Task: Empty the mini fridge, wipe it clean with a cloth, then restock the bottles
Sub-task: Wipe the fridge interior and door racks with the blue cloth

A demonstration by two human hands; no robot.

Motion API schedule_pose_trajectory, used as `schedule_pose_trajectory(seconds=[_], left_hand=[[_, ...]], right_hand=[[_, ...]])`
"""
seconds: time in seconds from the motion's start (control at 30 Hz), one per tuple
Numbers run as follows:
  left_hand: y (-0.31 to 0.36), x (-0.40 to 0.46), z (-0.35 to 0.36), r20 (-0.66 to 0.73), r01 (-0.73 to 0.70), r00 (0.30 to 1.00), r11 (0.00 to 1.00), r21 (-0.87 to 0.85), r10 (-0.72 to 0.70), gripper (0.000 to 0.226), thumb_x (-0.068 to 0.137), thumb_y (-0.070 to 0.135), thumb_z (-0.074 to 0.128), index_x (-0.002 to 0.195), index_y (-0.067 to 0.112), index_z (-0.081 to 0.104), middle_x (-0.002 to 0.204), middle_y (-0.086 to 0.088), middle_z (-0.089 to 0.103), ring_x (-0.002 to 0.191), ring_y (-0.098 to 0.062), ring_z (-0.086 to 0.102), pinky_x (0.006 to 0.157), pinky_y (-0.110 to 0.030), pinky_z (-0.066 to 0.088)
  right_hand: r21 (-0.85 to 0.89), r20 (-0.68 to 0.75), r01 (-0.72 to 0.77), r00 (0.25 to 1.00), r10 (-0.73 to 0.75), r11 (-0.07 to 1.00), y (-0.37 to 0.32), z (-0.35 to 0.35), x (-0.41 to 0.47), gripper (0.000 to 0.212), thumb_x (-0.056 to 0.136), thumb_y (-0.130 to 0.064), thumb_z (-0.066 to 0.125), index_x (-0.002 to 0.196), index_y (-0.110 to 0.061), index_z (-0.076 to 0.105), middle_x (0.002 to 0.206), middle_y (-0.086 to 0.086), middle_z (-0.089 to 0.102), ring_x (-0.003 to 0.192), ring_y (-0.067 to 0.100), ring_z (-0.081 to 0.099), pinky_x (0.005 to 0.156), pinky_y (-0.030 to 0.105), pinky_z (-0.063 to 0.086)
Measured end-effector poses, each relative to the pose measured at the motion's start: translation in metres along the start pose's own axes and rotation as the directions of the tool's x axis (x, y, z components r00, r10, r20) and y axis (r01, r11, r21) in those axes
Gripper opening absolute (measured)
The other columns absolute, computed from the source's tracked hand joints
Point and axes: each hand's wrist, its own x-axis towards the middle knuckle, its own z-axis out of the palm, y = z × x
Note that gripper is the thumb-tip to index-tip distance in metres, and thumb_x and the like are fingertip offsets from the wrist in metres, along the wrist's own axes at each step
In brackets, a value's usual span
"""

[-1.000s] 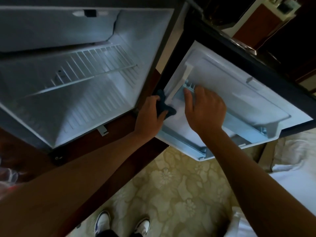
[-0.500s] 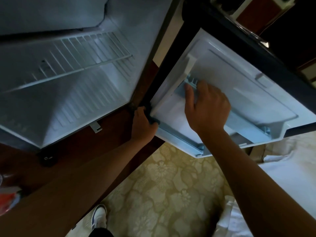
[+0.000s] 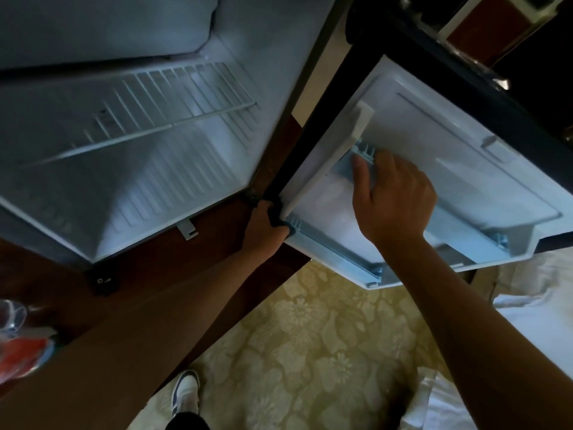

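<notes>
Your mini fridge point(image 3: 192, 169) stood open and bare: its cabinet held only the white wire shelf point(image 3: 161, 107), with no bottles on it or on the floor below it, so the emptying looked done. The fridge door point(image 3: 465, 156) hung wide to the right, and its inner liner was also bare, the blue retaining rails of the door rack point(image 3: 335, 246) holding nothing.

By my reading you were in the wiping stage, working on the door, not the cabinet. Your right hand point(image 3: 393, 200) lay on the door liner, thumb along the upper blue rail and fingers curled over it, apparently steadying the door. Your left hand point(image 3: 263, 228) was at the door's lower hinge-side corner, fingers closed around a dark cloth point(image 3: 276, 217), of which only a small fold showed, pressed against the corner of the rack.

Whether the cabinet had been wiped could not be told. Restocking remained: at the far left edge a clear plastic bottle point(image 3: 11, 315) and something red-labelled point(image 3: 21, 355) waited outside the fridge, only partly in view.
</notes>
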Motion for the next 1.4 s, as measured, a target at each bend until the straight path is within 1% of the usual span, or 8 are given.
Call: schedule_pose_trajectory(seconds=[0.1, 0.33, 0.47, 0.63, 0.77, 0.93, 1.23, 1.4], left_hand=[[0.014, -0.007, -0.007, 0.006, -0.062, 0.998, 0.994, 0.085, 0.062, 0.055, 0.085, 0.013, 0.067, 0.136, 0.017, 0.047, 0.137, -0.007, 0.051, 0.122, -0.026, 0.052, 0.09, -0.027, 0.037], [0.053, -0.026, -0.017, 0.055, -0.268, 0.963, 0.944, 0.192, 0.262, 0.048, 0.096, 0.029, 0.06, 0.14, 0.017, 0.043, 0.14, -0.007, 0.051, 0.128, -0.022, 0.049, 0.095, -0.023, 0.034], [0.081, -0.034, -0.028, 0.091, -0.376, 0.927, 0.908, 0.183, 0.365, 0.046, 0.097, 0.03, 0.06, 0.138, 0.019, 0.044, 0.135, -0.004, 0.055, 0.123, -0.018, 0.052, 0.102, -0.03, 0.042], [0.123, -0.044, -0.042, 0.092, -0.469, 0.882, 0.877, 0.105, 0.461, 0.028, 0.104, 0.028, 0.046, 0.13, 0.02, 0.051, 0.119, -0.004, 0.063, 0.11, -0.018, 0.06, 0.095, -0.033, 0.048], [0.157, -0.055, -0.042, 0.043, -0.495, 0.869, 0.867, 0.054, 0.493, 0.026, 0.104, 0.03, 0.047, 0.128, 0.027, 0.053, 0.118, 0.002, 0.064, 0.107, -0.012, 0.061, 0.094, -0.031, 0.049], [0.198, -0.065, -0.042, -0.014, -0.557, 0.83, 0.83, 0.026, 0.557, 0.029, 0.102, 0.03, 0.05, 0.132, 0.027, 0.052, 0.117, 0.004, 0.065, 0.103, -0.008, 0.062, 0.087, -0.027, 0.053], [0.213, -0.076, -0.028, -0.04, -0.715, 0.654, 0.635, 0.293, 0.755, 0.034, 0.094, 0.028, 0.065, 0.126, 0.021, 0.059, 0.114, 0.004, 0.068, 0.102, -0.009, 0.063, 0.086, -0.024, 0.052], [0.212, -0.079, -0.018, -0.077, -0.688, 0.552, 0.505, 0.52, 0.83, 0.034, 0.093, 0.027, 0.066, 0.124, 0.015, 0.062, 0.115, -0.001, 0.065, 0.102, -0.012, 0.06, 0.082, -0.021, 0.044]], right_hand=[[0.005, 0.007, 0.011, 1.0, -0.011, 1.0, -0.002, -0.003, 0.0, 0.036, 0.102, -0.043, 0.039, 0.073, -0.022, 0.04, 0.062, -0.005, 0.039, 0.056, 0.015, 0.037, 0.061, 0.027, 0.028], [-0.002, 0.056, 0.005, 0.998, -0.005, 1.0, -0.001, -0.006, 0.002, 0.047, 0.102, -0.048, 0.033, 0.079, -0.015, 0.057, 0.065, -0.001, 0.05, 0.058, 0.018, 0.048, 0.059, 0.028, 0.035], [0.015, 0.073, 0.019, 0.997, -0.02, 1.0, -0.001, -0.006, 0.002, 0.045, 0.099, -0.048, 0.039, 0.083, -0.012, 0.061, 0.071, 0.007, 0.063, 0.063, 0.026, 0.058, 0.059, 0.033, 0.045], [0.057, 0.071, 0.051, 0.996, -0.055, 0.997, 0.002, -0.008, 0.0, 0.033, 0.089, -0.04, 0.051, 0.084, -0.01, 0.062, 0.07, 0.009, 0.064, 0.063, 0.029, 0.06, 0.059, 0.032, 0.044], [0.072, 0.108, 0.02, 0.994, -0.028, 0.997, 0.003, -0.008, 0.001, 0.031, 0.084, -0.041, 0.052, 0.086, -0.012, 0.062, 0.074, 0.008, 0.064, 0.067, 0.028, 0.06, 0.062, 0.033, 0.046], [0.118, 0.138, 0.008, 0.99, -0.025, 0.993, 0.004, -0.009, 0.001, 0.03, 0.081, -0.037, 0.054, 0.092, -0.011, 0.064, 0.08, 0.007, 0.066, 0.072, 0.027, 0.062, 0.068, 0.034, 0.049], [0.171, 0.214, 0.011, 0.976, -0.048, 0.985, -0.001, -0.023, -0.004, 0.042, 0.075, -0.033, 0.049, 0.1, -0.006, 0.068, 0.088, 0.011, 0.07, 0.079, 0.03, 0.064, 0.074, 0.036, 0.053], [0.225, 0.09, -0.003, 0.996, -0.018, 0.974, 0.007, -0.028, -0.018, 0.041, 0.081, -0.034, 0.046, 0.1, -0.005, 0.068, 0.096, 0.014, 0.063, 0.093, 0.032, 0.057, 0.082, 0.041, 0.049]])
